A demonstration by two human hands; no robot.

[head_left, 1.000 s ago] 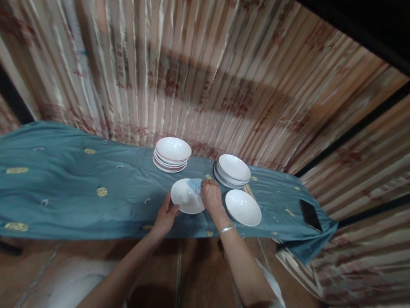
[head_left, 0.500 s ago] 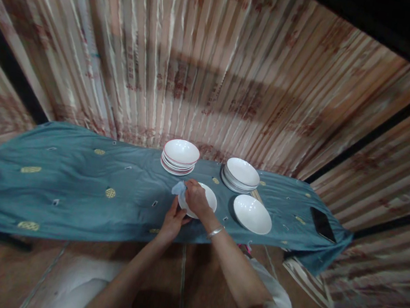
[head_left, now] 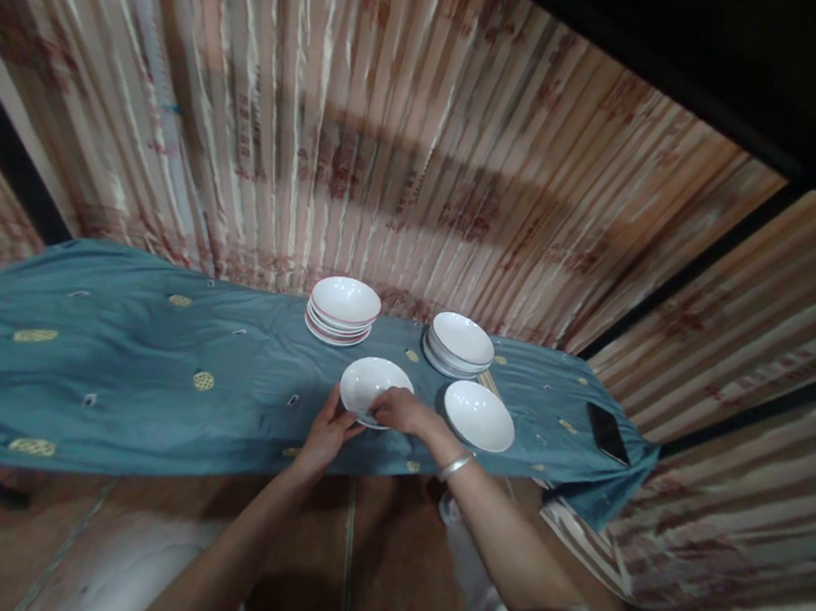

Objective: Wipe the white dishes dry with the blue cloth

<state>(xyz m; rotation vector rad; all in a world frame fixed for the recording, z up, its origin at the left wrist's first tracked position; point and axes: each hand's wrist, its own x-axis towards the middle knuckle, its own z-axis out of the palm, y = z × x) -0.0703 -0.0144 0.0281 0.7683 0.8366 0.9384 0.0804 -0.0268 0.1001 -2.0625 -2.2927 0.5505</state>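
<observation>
A white bowl [head_left: 371, 376] stands near the front edge of the cloth-covered table. My left hand [head_left: 332, 428] grips its left front rim, thumb on the near side. My right hand [head_left: 398, 410], with a silver bracelet at the wrist, reaches down into the bowl with fingers bunched against its inner front wall. A light-blue wiping cloth is mostly hidden under those fingers. Just right of my right hand sits another white bowl [head_left: 479, 417], slightly tilted toward me.
Behind are a stack of red-rimmed bowls [head_left: 345, 303] and a stack of dark-rimmed white bowls [head_left: 461, 343]. A black phone [head_left: 608, 433] lies at the right end of the patterned teal tablecloth [head_left: 144, 371]. A pleated curtain [head_left: 370, 140] hangs along the back.
My right hand has moved with the cloth from the bowl's left rim down into its front inside. My left hand still holds the rim. The view has shifted slightly right.
</observation>
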